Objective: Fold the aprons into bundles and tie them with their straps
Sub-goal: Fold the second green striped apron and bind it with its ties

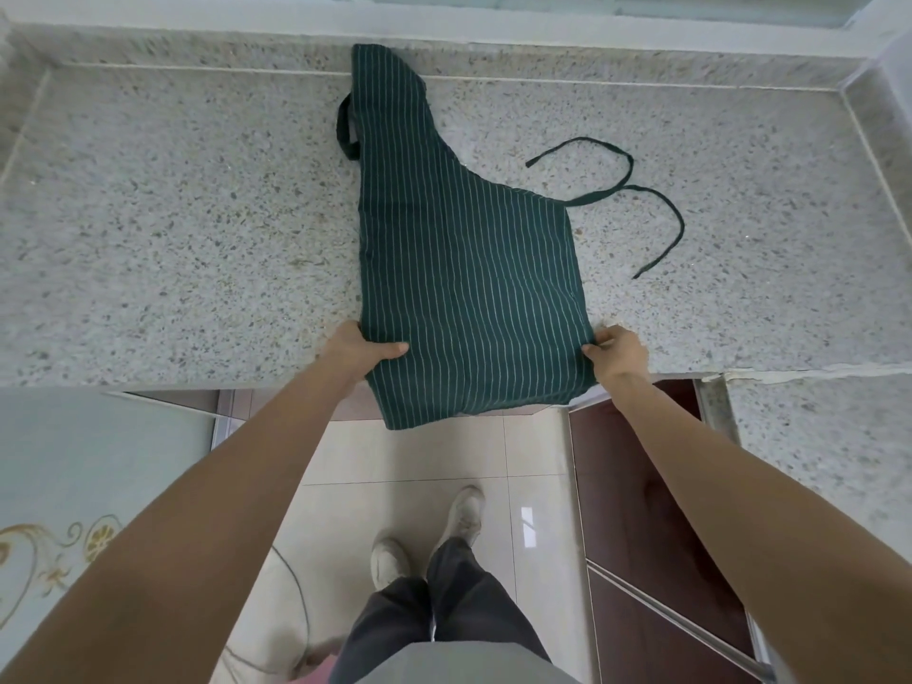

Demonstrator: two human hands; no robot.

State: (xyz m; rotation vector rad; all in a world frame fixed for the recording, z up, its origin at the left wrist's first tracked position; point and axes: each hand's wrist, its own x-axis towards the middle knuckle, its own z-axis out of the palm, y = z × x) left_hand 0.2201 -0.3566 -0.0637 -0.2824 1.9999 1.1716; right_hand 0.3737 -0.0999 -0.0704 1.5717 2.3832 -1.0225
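On the speckled stone counter [172, 229] a dark green striped apron [459, 249] is laid out, folded in half lengthwise, with its narrow bib end pointing toward the far wall and its lower hem hanging over the near edge. The left side of the apron near the counter edge is gripped by the left hand [360, 350], with the thumb laid across the top of the cloth and the fingers tucked beneath. The right side is pinched by the right hand [617, 355] between thumb and fingers. Two waist straps [636, 190] are trailed in loose curves on the counter to the right of the apron. A neck loop [345, 123] is seen beside the bib's left edge.
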